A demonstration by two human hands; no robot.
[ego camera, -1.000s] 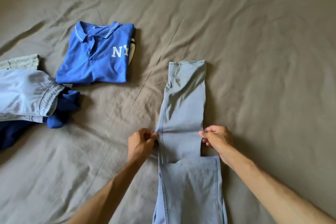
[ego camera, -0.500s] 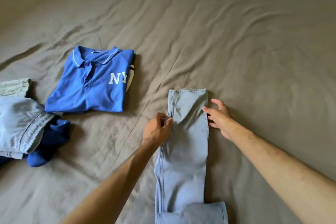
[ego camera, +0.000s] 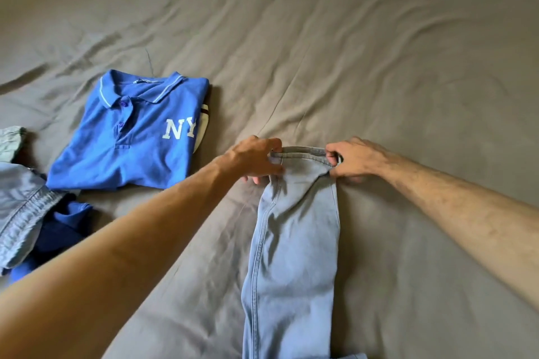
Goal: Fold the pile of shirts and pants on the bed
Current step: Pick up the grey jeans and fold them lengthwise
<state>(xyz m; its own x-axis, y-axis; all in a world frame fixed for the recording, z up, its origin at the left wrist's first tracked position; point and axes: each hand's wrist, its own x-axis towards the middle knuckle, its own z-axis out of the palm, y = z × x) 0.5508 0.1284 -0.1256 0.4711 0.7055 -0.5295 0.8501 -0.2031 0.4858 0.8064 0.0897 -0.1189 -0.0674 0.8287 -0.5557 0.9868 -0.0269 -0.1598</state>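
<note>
My left hand [ego camera: 256, 159] and right hand [ego camera: 354, 160] pinch the far hem corners of the light-blue jeans [ego camera: 294, 242], stretched lengthwise on the bed [ego camera: 379, 67]. Blue polo shirt [ego camera: 137, 137] is folded; jeans half-folded, a heap [ego camera: 32, 218] waits.

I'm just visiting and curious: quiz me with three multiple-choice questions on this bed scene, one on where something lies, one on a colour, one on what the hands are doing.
1. Where is the folded polo shirt relative to the jeans?
A. To their left
B. On top of them
C. To their right

2. What colour is the polo shirt?
A. Red
B. Blue
C. Green

3. What are the hands doing?
A. Resting flat on the sheet
B. Holding the polo shirt
C. Gripping the far end of the jeans

Answers:
1 A: the polo shirt lies left of the jeans on the bed.
2 B: blue, with white NY lettering.
3 C: the left hand and right hand each grip a corner of the hem.
</note>
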